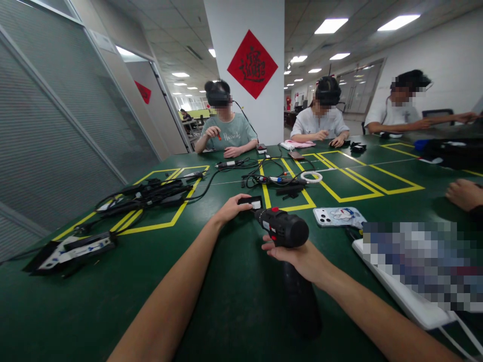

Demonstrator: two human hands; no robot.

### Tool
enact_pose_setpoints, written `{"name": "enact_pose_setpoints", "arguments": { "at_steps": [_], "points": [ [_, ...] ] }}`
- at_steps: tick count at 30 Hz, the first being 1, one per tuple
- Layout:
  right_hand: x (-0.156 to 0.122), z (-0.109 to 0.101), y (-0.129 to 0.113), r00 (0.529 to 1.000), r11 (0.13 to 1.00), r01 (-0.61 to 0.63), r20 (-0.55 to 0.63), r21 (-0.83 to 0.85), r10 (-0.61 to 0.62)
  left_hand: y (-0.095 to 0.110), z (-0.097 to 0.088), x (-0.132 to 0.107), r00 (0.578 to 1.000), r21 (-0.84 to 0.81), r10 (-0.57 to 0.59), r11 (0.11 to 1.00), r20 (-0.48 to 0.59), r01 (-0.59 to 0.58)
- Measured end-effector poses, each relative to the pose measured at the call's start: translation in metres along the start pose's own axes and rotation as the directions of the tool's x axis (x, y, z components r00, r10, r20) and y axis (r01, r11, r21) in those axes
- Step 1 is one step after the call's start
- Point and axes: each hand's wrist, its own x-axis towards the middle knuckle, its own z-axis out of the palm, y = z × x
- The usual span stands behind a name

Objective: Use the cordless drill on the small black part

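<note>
My right hand [298, 254] is wrapped round the grip of a black cordless drill [285, 229] with red accents, some of its fingers stretched out to the left. The drill's chuck points forward and left at a small black part with a white patch [256, 204]. Whether the bit touches that part, I cannot tell. My left hand [232, 207] pinches the black part's left side against the green table [211, 296].
Tangled black cables [151, 193] and an opened black-and-white device [81, 251] lie to the left. Ahead are more cables [267, 178] and a white ring [311, 177]. A phone [339, 217] and a white-edged slab [400, 289] lie at right. Several people sit around the table.
</note>
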Motion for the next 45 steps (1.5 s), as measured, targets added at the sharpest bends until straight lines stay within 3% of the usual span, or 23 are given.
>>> {"name": "enact_pose_setpoints", "arguments": {
  "at_steps": [4,11,21,45],
  "points": [
    [-0.001,-0.001,0.001,0.998,0.999,-0.006,0.07,0.04,0.003,-0.001,0.0,0.0,1.0,-0.005,0.0,1.0,-0.002,0.0],
    [-0.001,-0.002,-0.004,1.0,0.996,0.007,0.028,-0.084,-0.005,0.002,0.0,-0.001,1.0,-0.017,-0.017,1.0,0.013,0.017],
    [-0.006,-0.001,-0.015,0.999,0.99,0.043,0.03,-0.135,-0.039,0.004,0.0,-0.002,1.0,0.01,-0.026,1.0,0.0,0.026],
    [-0.006,0.001,-0.015,1.0,0.992,0.021,0.016,-0.126,-0.019,0.0,-0.001,0.001,1.0,-0.01,-0.012,1.0,0.01,0.012]
  ]
}}
